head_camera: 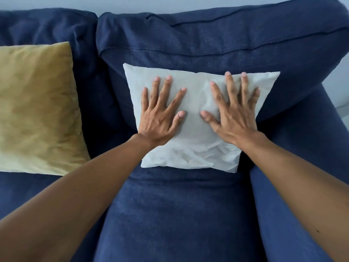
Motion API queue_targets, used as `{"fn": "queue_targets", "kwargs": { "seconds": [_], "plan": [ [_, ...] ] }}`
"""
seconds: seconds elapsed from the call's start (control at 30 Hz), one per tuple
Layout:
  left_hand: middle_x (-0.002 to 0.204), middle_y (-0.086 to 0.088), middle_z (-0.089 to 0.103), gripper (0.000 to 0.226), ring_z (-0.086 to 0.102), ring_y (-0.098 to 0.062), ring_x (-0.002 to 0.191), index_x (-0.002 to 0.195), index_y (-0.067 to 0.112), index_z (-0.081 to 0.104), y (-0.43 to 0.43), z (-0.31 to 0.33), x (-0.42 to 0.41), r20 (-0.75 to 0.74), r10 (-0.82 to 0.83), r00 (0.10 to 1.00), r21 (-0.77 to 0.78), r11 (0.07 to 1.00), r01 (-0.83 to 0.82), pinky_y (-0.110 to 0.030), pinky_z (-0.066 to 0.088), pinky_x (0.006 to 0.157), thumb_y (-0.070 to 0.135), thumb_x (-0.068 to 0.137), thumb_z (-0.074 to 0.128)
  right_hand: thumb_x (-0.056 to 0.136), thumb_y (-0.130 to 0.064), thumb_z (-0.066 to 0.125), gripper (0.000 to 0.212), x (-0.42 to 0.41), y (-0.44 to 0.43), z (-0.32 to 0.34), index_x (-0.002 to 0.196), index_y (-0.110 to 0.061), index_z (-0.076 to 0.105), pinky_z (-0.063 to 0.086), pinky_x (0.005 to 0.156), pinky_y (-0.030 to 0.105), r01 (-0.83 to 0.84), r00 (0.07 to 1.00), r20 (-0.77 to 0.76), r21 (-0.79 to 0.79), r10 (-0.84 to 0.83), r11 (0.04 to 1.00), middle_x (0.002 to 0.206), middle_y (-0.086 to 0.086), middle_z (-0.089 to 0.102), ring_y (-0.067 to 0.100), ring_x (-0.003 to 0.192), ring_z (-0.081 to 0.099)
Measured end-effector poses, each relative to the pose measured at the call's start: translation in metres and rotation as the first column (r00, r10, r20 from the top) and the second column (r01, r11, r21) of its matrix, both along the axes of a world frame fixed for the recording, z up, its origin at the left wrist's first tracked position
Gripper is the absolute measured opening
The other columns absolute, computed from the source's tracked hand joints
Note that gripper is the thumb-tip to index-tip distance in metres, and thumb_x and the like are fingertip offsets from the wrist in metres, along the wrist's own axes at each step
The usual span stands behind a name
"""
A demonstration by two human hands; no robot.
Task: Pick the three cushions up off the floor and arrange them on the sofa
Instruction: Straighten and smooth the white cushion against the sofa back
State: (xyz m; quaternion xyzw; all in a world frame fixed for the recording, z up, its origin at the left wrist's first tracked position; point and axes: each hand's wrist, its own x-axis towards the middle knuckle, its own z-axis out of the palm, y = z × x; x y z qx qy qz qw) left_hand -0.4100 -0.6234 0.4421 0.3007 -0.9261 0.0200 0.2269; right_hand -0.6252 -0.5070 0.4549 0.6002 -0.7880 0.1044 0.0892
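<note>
white cushion (pixel 198 118) propped upright against sofa (pixel 207 44) back, likely for display. left hand (pixel 160 118) and right hand (pixel 232 114) flat, fingers spread, pressing it in (no pinch). yellow cushion (pixel 37 108) left of it.

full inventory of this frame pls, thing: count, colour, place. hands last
white cushion: 1, white, leaning against the right-hand back cushion of the sofa, bottom edge on the seat
yellow cushion: 1, mustard yellow, leaning against the left-hand back cushion, cut off by the left edge of the view
sofa: 1, dark blue, fills most of the view; two back cushions, the seat and the right armrest show
wall: 1, pale grey, strip along the top behind the sofa
third cushion: none in view
left hand: 1, flat with fingers spread, pressed on the left half of the white cushion
right hand: 1, flat with fingers spread, on the right half of the white cushion, slightly blurred
</note>
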Motion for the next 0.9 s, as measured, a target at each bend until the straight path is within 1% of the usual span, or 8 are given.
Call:
{"fn": "queue_targets", "kwargs": {
  "seconds": [0.2, 0.37, 0.47, 0.57, 0.73, 0.87, 0.9],
  "plan": [
    [0.171, -0.009, 0.009, 0.061, 0.001, -0.035, 0.157, 0.161, 0.030, 0.025, -0.028, -0.008, -0.014, 0.043, 0.055, 0.998, -0.005, 0.998, -0.055, -0.067, 0.002, 0.120, 0.055, 0.105, 0.019, 0.091, -0.084, 0.017, 0.084, -0.018, -0.021, -0.013, 0.162, -0.039, 0.006, -0.005, 0.113, 0.078, 0.067, 0.998, -0.013, 0.028, -0.067, 0.997, 0.171, 0.005, -0.008, 0.043, 0.154, -0.014],
    [0.172, -0.003, 0.004, 0.061, -0.004, -0.031, 0.158, 0.162, 0.036, 0.018, -0.052, -0.010, -0.023, 0.062, 0.126, 0.990, 0.030, 0.991, -0.128, -0.068, -0.002, 0.119, 0.057, 0.105, 0.019, 0.091, -0.085, 0.015, 0.085, -0.041, -0.035, -0.017, 0.161, -0.041, 0.004, -0.004, 0.112, 0.079, 0.113, 0.993, -0.033, 0.026, -0.113, 0.993, 0.171, 0.007, -0.010, 0.044, 0.154, -0.012],
    [0.172, -0.001, 0.002, 0.061, -0.005, -0.031, 0.157, 0.162, 0.038, 0.016, -0.062, -0.008, -0.024, 0.071, 0.144, 0.987, 0.050, 0.988, -0.148, -0.068, -0.003, 0.119, 0.058, 0.104, 0.018, 0.091, -0.085, 0.016, 0.084, -0.053, -0.038, -0.018, 0.162, -0.042, 0.000, -0.003, 0.112, 0.078, 0.130, 0.990, -0.052, 0.015, -0.129, 0.991, 0.170, 0.009, -0.013, 0.045, 0.154, -0.012],
    [0.172, 0.000, 0.000, 0.061, -0.007, -0.030, 0.158, 0.162, 0.039, 0.013, -0.061, -0.007, -0.023, 0.104, 0.145, 0.984, 0.064, 0.986, -0.152, -0.066, -0.004, 0.120, 0.058, 0.105, 0.018, 0.091, -0.085, 0.015, 0.085, -0.058, -0.036, -0.016, 0.162, -0.040, -0.001, -0.004, 0.113, 0.077, 0.143, 0.988, -0.070, 0.023, -0.141, 0.990, 0.170, 0.010, -0.015, 0.045, 0.153, -0.013],
    [0.172, 0.004, -0.006, 0.062, -0.011, -0.025, 0.157, 0.162, 0.040, 0.008, -0.059, 0.009, -0.017, 0.113, 0.207, 0.972, 0.197, 0.954, -0.226, -0.062, -0.006, 0.122, 0.061, 0.104, 0.012, 0.092, -0.083, 0.011, 0.084, -0.059, -0.026, -0.004, 0.162, -0.039, 0.002, -0.004, 0.113, 0.077, 0.168, 0.984, -0.070, 0.082, -0.163, 0.982, 0.170, 0.007, -0.015, 0.044, 0.153, -0.015],
    [0.171, 0.002, -0.008, 0.068, -0.012, -0.027, 0.157, 0.162, 0.039, 0.008, -0.051, 0.031, -0.005, 0.139, 0.216, 0.966, 0.279, 0.928, -0.248, -0.061, -0.003, 0.123, 0.065, 0.099, 0.005, 0.091, -0.081, 0.002, 0.082, -0.058, -0.013, 0.009, 0.162, -0.039, -0.001, -0.002, 0.116, 0.075, 0.190, 0.981, -0.073, 0.185, -0.179, 0.964, 0.170, 0.001, -0.017, 0.039, 0.153, -0.019],
    [0.171, 0.001, -0.009, 0.069, -0.013, -0.028, 0.157, 0.162, 0.039, 0.006, -0.046, 0.037, -0.002, 0.133, 0.214, 0.968, 0.301, 0.922, -0.245, -0.060, -0.003, 0.123, 0.067, 0.098, 0.004, 0.090, -0.082, 0.000, 0.083, -0.059, -0.008, 0.014, 0.161, -0.040, -0.003, -0.002, 0.116, 0.074, 0.186, 0.982, -0.052, 0.188, -0.179, 0.964, 0.170, -0.001, -0.018, 0.037, 0.153, -0.021]
  ]
}}
